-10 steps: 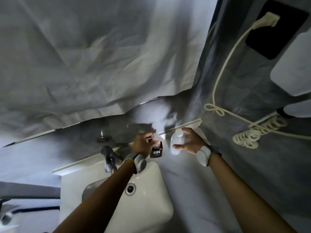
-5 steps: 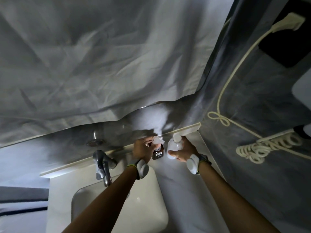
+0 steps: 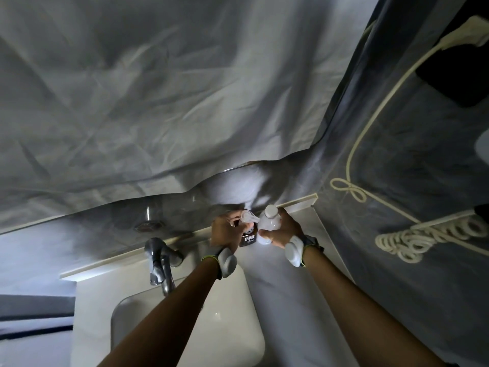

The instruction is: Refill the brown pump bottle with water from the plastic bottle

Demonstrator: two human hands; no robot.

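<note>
Head view: two bare hands meet at the rear edge of the counter (image 3: 285, 300), near its right corner.
Count: one brown pump bottle (image 3: 248, 237), one plastic bottle (image 3: 268, 225), one faucet (image 3: 160, 263), one sink (image 3: 227, 324).
Left hand (image 3: 225, 231): clasped around the pump bottle, fingers at its pump head.
Right hand (image 3: 284, 230): wrapped around the capped plastic bottle.
Spacing: bottles stand just beside each other, upright.
Open room: bare counter right of the sink; wall close behind.
Change: the right hand, open and short of the plastic bottle a second ago, now grips it.
</note>
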